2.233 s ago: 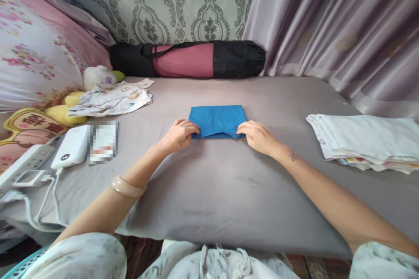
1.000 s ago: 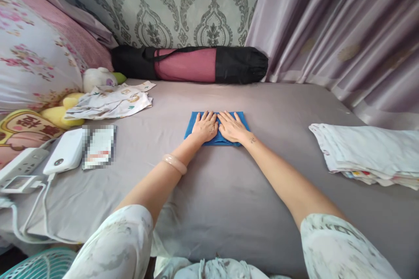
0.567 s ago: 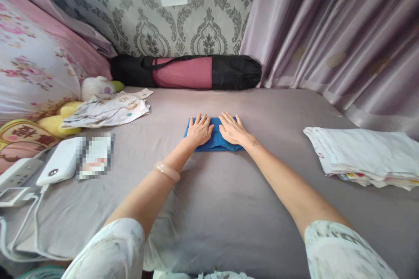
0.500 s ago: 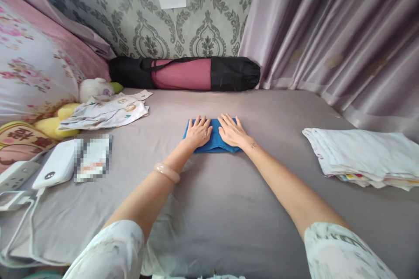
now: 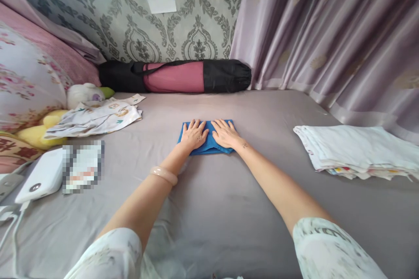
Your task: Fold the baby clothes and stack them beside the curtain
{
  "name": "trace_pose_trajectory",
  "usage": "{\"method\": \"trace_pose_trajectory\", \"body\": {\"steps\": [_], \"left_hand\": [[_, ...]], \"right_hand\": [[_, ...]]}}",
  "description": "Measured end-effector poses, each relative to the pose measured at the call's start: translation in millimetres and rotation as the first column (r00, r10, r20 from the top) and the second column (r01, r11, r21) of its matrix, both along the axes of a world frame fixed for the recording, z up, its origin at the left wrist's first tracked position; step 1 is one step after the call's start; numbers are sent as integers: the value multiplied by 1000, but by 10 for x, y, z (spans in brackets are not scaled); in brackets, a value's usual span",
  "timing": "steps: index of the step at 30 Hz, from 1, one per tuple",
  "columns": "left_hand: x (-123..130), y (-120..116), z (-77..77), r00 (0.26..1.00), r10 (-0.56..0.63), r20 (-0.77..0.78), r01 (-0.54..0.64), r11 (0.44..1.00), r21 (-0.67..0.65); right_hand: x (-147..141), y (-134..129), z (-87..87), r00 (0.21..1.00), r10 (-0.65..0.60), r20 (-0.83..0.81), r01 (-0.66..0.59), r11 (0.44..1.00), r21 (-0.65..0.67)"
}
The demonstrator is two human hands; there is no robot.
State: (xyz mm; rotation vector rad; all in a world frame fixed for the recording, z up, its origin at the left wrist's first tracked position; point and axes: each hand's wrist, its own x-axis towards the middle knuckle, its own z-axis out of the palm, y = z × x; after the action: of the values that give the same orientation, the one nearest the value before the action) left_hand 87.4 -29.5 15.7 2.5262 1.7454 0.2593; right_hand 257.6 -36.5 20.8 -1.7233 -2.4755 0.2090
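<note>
Left hand (image 5: pixel 195 135) and right hand (image 5: pixel 225 133) rest, each grip spread flat, on a folded blue cloth rectangle (image 5: pixel 211 144) lying on a grey-sheeted bed (image 5: pixel 229 213), nearside of a long black-and-pink cylindrical bag (image 5: pixel 175 77).

Home bedroom: bed (image 5: pixel 229 213), grey-sheeted; floral pillow (image 5: pixel 26 85) and soft toys (image 5: pixel 81 94), on bed's left; patterned wallpaper (image 5: pixel 137 30), behind bed; lilac curtain (image 5: pixel 304 43), at bed's far right.

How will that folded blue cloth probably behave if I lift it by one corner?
The blue cloth is probably floppy: its near edge curves unevenly, so it would likely sag or unfold. It looks light, being a thin, folded piece. Lying flat on the grey sheet, it seems unlikely to roll or tip.
</note>
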Motion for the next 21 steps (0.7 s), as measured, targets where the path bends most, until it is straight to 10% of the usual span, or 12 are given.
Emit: {"method": "trace_pose_trajectory", "body": {"steps": [21], "left_hand": [[-298,-216,26,987,163,14,-161,983,-85]], "right_hand": [[213,-99,12,989,-145,-10,145,989,-16]]}}
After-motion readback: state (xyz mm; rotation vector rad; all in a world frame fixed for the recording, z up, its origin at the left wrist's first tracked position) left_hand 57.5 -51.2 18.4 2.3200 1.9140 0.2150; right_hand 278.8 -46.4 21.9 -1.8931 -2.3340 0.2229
